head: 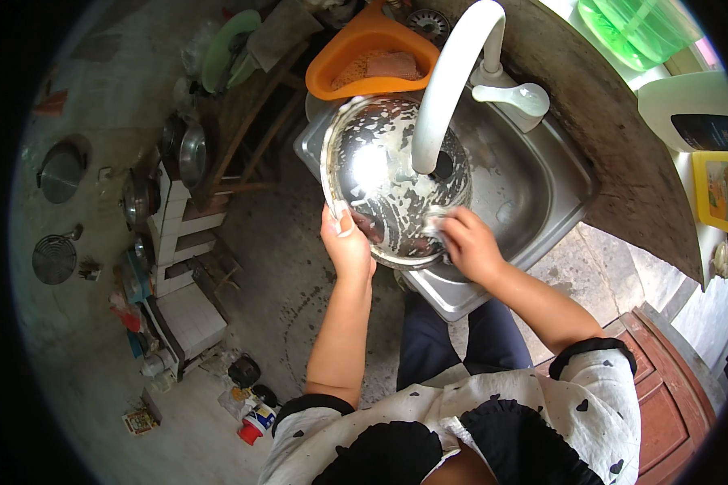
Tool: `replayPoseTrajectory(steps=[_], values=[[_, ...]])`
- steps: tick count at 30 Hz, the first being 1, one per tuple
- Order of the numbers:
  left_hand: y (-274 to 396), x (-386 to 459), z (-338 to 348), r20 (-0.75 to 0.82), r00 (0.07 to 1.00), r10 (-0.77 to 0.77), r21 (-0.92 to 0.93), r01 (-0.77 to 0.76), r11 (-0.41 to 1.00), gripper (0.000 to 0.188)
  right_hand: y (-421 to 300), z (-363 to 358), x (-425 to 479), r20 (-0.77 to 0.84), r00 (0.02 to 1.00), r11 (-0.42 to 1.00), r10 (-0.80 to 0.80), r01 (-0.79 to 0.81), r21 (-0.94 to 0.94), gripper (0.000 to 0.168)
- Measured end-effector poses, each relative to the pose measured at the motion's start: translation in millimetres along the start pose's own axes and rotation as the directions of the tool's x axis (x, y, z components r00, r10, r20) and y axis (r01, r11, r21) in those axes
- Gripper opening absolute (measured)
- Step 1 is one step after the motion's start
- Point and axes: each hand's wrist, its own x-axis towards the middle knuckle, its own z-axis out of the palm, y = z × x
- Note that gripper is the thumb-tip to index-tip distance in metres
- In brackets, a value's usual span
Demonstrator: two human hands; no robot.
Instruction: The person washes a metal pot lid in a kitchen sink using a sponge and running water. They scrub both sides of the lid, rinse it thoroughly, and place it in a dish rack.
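Note:
A round, shiny metal pot lid (394,151) streaked with white suds is tilted over the left part of a stainless steel sink (522,176). My left hand (349,245) grips its lower left rim, with foam on the fingers. Pressed to the lid's lower right surface is a whitish scrubbing pad (434,221), held in the fingers of my right hand (470,242). The white faucet spout (455,79) arches over the lid and hides part of it; a dark spot, perhaps the knob mount, shows beside its tip.
An orange strainer basket (324,66) with a pinkish block stands at the sink's far left corner. The white faucet handle (515,97) is at the back. A green plastic basin (637,30), a white bottle (685,100) and a yellow-edged box (707,200) line the right ledge.

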Motion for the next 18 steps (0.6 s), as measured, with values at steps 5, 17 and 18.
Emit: replayPoseTrajectory(steps=[5,17,18], values=[[0,-4,3,-0.015,0.999,0.039,-0.008,-0.039,0.999,0.019,-31,17,84,0.104,0.980,0.984,-0.171,0.176,-0.038,0.020],[-26,-6,1,-0.019,0.998,-0.051,0.096,0.053,0.994,0.026,-14,11,88,0.280,0.955,0.994,-0.097,0.105,-0.013,0.024],[-28,-2,-2,0.002,1.000,-0.027,0.110,0.027,0.994,0.026,2,9,104,0.081,0.991,0.990,-0.108,0.100,0.101,0.026]])
